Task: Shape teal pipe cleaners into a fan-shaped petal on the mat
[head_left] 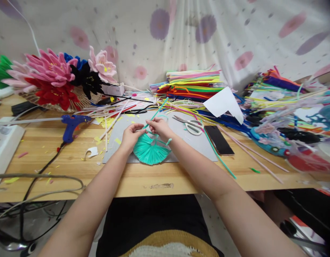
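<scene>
A teal, pleated fan shape (152,151), made of what look like pipe cleaners, hangs just below my hands over the grey mat (197,147). My left hand (133,134) pinches a teal pipe cleaner (160,108) near the top of the fan. On the same strand, my right hand (161,127) is closed with thumb and forefinger together. The strand's free end sticks up and away to the right. A short curled teal end (168,141) shows by my right wrist. White-handled scissors (193,126) lie on the mat to the right of my hands.
A black phone (219,140) lies right of the mat, near loose pipe cleaners. At left rests a blue glue gun (72,126) with its cable. Fuzzy flowers (54,71) stand behind it. Bundled pipe cleaners (193,84) are stacked at the back. A white paper piece (225,105) leans there.
</scene>
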`<state>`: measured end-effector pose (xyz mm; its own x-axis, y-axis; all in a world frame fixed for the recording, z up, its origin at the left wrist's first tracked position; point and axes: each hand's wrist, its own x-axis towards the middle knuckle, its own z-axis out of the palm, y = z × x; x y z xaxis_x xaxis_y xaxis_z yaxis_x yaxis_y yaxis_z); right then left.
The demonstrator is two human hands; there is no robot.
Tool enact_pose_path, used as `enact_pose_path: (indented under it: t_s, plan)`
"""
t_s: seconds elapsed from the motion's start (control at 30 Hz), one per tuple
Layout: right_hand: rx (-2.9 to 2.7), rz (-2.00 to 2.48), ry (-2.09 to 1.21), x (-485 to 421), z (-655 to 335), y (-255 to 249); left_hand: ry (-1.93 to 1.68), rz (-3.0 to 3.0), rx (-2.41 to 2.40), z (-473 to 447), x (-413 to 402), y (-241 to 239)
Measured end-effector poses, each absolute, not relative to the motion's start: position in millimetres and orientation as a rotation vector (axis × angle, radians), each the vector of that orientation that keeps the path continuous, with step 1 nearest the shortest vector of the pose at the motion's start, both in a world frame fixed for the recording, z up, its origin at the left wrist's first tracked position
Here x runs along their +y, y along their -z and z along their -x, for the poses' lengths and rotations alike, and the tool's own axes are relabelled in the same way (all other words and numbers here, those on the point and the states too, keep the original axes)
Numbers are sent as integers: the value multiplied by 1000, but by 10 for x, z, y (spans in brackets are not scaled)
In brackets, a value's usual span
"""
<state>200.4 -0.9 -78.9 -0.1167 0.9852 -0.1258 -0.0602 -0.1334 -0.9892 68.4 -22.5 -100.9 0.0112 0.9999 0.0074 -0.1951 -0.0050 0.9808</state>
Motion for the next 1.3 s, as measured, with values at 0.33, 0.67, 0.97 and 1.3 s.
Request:
enact_pose_path:
  t_s: [0.33, 0.67, 0.97, 1.3]
  plan:
    - [-1238, 1193, -1303, -109, -1949, 815, -1230, -962, 1091, -648, -204, 1038]
    - [-2087, 1505, -722, -252, -2088, 814, -1380, -875, 1153, -630, -181, 1006]
    - [-2290, 1516, -624, -299, -1975, 765, -1515, -778, 1201, -615, -153, 1030]
    - [-2130, 1437, -770, -245, -2051, 977, -1014, -678, 1153, -565, -195, 893]
